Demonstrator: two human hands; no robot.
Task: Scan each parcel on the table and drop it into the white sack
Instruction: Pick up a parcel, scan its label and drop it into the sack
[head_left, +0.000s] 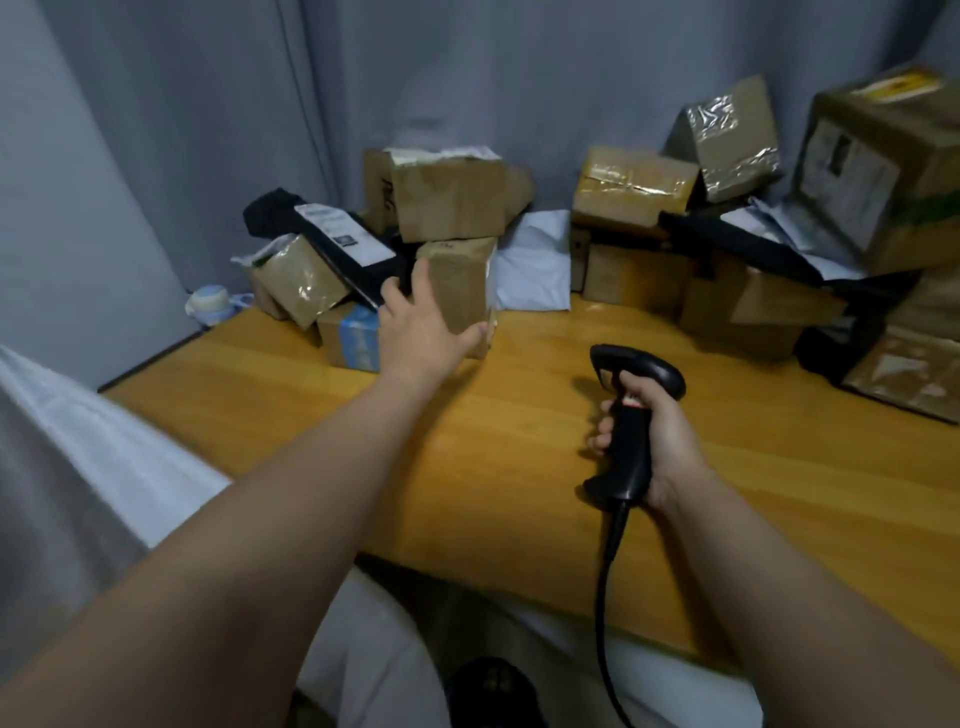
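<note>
Grey curtain is seen behind a wooden surface. Counted: two hands, one scanner, one sack, two parcel piles along the far edge.

Left pile: at least five cardboard boxes, plus one black mailer with a white label laid tilted across them. Right pile: at least six boxes with black bags wedged between; an exact count is blocked by overlap. One white poly bag is set between the piles.

Left hand is laid on the upright brown box at the front of the left pile, centre-left of frame. Fingers are spread wide and nearly straight, thumb at the box's lower edge; no closed grip is seen. A blue-taped box sits just left of the wrist.

Right hand is wrapped round the handle of the black scanner, held over the surface right of centre; its cable is dropped past the near edge.

White sack is at lower left of frame, beside the surface, partly covered by the left forearm. A small pale blue-and-white object sits off the far left corner, too blurred to identify.
</note>
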